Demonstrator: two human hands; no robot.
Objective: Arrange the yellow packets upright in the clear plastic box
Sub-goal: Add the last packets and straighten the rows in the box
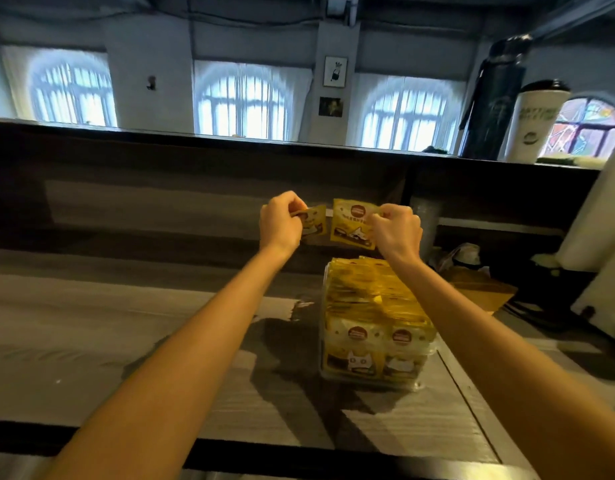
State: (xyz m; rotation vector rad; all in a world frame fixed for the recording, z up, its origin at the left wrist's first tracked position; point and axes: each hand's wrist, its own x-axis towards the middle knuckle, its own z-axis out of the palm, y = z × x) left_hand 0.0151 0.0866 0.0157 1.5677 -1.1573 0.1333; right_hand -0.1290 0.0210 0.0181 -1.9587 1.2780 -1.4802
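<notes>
The box [368, 381] sits on the surface [160, 341], right of centre, with stacked packets [375, 299] standing inside. Farther off and higher, the left hand [281, 221] pinches the left packet [314, 225] and the right hand [397, 230] pinches the right packet [351, 223], side by side. A bottle [489, 105] and cup [532, 123] stand on the far ledge [229, 140], right.

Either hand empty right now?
No: the left hand pinches one yellow packet and the right hand pinches a second yellow packet, both raised beyond the clear plastic box.

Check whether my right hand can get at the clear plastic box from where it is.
Probably yes. The right hand, pinching a yellow packet, hangs beyond the clear plastic box, whose top is open with nothing between; but the packets inside look tightly packed.
</notes>
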